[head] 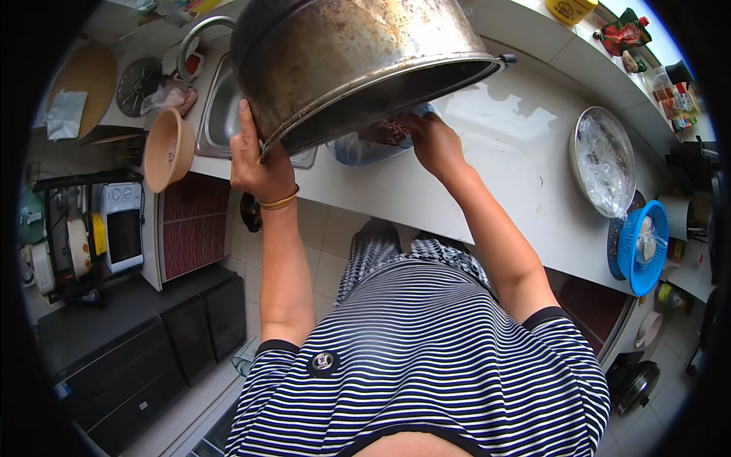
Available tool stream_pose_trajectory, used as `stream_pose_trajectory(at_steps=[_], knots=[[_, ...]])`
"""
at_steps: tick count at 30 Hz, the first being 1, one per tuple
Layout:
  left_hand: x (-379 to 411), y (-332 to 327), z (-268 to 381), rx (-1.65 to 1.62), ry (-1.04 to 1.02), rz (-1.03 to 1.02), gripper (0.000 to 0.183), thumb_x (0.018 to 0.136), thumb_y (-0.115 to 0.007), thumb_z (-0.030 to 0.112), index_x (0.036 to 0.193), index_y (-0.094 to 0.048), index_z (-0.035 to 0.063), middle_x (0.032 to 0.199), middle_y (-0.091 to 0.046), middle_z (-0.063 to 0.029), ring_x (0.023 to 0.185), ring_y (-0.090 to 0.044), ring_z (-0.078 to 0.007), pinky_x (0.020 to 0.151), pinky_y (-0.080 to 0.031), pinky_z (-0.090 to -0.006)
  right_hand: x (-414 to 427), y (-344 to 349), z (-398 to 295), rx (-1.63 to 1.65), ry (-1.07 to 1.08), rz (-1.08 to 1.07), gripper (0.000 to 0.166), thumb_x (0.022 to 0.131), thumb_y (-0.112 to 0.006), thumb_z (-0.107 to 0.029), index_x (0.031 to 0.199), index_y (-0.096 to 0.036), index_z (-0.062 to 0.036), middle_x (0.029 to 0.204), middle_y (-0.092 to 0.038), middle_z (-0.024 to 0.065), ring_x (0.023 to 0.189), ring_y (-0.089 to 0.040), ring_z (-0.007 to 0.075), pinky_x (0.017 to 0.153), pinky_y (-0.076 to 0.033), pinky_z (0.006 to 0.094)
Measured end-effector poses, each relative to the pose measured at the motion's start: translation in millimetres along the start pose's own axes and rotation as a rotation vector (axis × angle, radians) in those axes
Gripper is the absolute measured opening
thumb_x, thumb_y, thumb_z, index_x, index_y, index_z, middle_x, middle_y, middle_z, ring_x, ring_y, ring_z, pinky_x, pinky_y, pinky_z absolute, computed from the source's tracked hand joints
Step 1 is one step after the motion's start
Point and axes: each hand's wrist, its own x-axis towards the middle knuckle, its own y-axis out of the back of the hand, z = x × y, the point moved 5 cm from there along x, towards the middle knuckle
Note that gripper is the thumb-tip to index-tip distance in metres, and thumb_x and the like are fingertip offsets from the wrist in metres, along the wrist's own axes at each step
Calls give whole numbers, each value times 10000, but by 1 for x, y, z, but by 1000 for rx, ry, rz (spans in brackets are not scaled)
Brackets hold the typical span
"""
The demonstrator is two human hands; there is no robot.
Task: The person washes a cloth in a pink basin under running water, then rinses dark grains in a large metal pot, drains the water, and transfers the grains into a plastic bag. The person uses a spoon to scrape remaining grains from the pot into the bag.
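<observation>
A large metal pot (365, 40), its outside browned and stained, is tilted with its opening facing down over the counter. My left hand (262, 160), with a gold-coloured bracelet at the wrist, grips the pot's rim at the left. Under the pot sits a bluish plastic bag or bag-lined container (371, 151) holding dark reddish-brown crumbly material (391, 132). My right hand (434, 140) is at the right edge of this bag, just below the pot's rim. Its fingertips are partly hidden, so what they pinch does not show clearly.
A steel sink (225, 114) lies behind the pot at the left, beside a peach-coloured plastic basin (185, 151). On the white counter (502, 188) at the right stand a metal bowl with plastic wrap (631, 154) and a blue colander (662, 251). Packets line the ledge.
</observation>
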Motion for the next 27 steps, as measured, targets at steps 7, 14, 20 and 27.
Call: stream_pose_trajectory(at_steps=[7,14,20,27], knots=[[4,0,0,23,-15,11,336,779,-632,109,1113,-600,102,595,-497,-50,462,-473,-193,459,-418,-305,-7,4,-8,111,50,0,242,821,-528,-126,1005,-640,-237,942,-577,92,821,-574,285,688,-467,351],[7,0,3,62,-52,-1,327,784,-631,127,1109,-603,100,600,-499,-49,461,-472,-190,455,-415,-304,-11,8,7,-83,-23,-91,267,810,-525,-100,1018,-640,-221,880,-569,76,775,-569,276,672,-461,353],[8,-3,5,17,-47,13,335,783,-633,130,1115,-600,101,594,-490,-45,459,-467,-174,456,-414,-302,-15,8,20,21,-101,-3,265,809,-514,-87,1014,-642,-193,839,-555,96,759,-558,275,687,-453,355],[15,-2,6,8,64,-16,352,789,-598,70,1139,-581,99,621,-474,-44,504,-478,-163,502,-422,-283,-40,11,28,618,-262,-70,238,860,-503,-138,1071,-600,-82,739,-547,32,705,-519,140,648,-425,277]])
